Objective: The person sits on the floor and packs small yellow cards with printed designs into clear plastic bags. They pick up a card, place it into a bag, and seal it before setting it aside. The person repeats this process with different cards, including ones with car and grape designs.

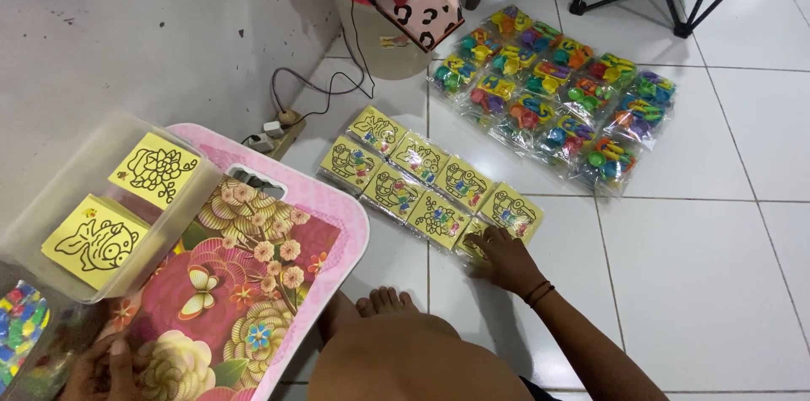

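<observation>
While the right hand [504,259] pressed flat, fingers spread, on a yellow square packet [474,241] ending the floor rows, the left hand [101,367] rested loosely open on the flowered pink tray [278,266].

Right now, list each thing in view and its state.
Right hand: flat on a yellow picture packet, open.
Left hand: at the floral tray's edge, grip unclear.
Clear bin: lidless, holding two yellow cards.
Toy packets: sealed, in rows.

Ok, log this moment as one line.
right hand: flat on yellow card pack in floor row | left hand: on floral tray edge | clear bin: two yellow cards
</observation>
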